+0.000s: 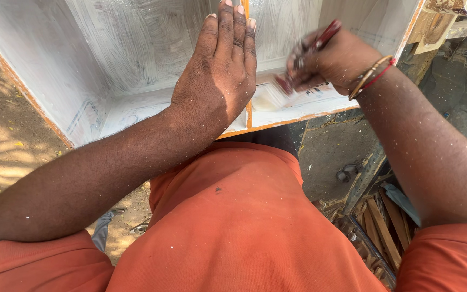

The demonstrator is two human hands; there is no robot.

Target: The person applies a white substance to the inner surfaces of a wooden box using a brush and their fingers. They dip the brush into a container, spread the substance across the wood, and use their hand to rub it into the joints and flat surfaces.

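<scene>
My left hand lies flat & open, fingers straight up along the orange-edged divider of the white-painted wooden cabinet, palm pressed on it, holding nothing. My right hand is closed round a red-handled paintbrush, bristles blurred, low in the right compartment near the bottom panel. Cabinet's front edge sits just above my orange shirt; wood scraps lie on the ground at lower right.

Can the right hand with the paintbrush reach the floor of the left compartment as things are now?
Probably not directly. The left hand lies flat on the upright divider of the white-painted cabinet, between the right hand with the paintbrush and the left compartment; it must lift over them.
</scene>
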